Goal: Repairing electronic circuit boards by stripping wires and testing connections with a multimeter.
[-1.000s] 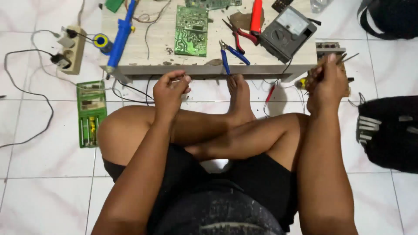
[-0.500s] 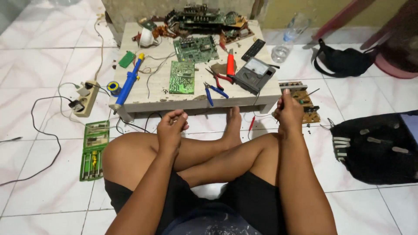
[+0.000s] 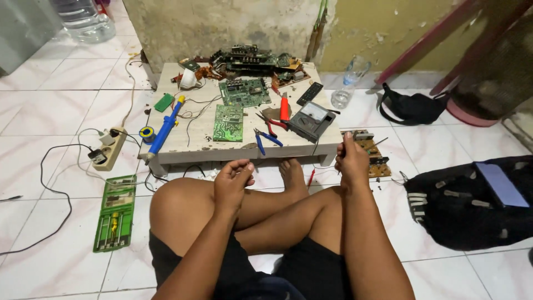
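Observation:
I sit cross-legged on the tile floor before a low white table (image 3: 189,153). My left hand (image 3: 233,180) rests on my left knee with its fingers curled and nothing visible in it. My right hand (image 3: 351,161) is raised above my right knee, closed around a thin dark tool whose kind I cannot make out. Just beyond it a brown circuit board (image 3: 375,155) lies on the floor. On the table lie two green circuit boards (image 3: 229,122), blue-handled pliers (image 3: 262,140), a grey multimeter (image 3: 311,119) and a blue desoldering pump (image 3: 165,128).
A green tool case (image 3: 115,211) lies open on the floor at left, near a power strip (image 3: 109,147) with trailing cables. A black bag (image 3: 466,205) sits at right, a black pouch (image 3: 413,108) and a water bottle (image 3: 347,83) behind it. More boards are piled at the table's back.
The view has tilted up and now takes in the whole table. My right hand has come back from beside the brown board to above my knee. My left hand stays at my knee.

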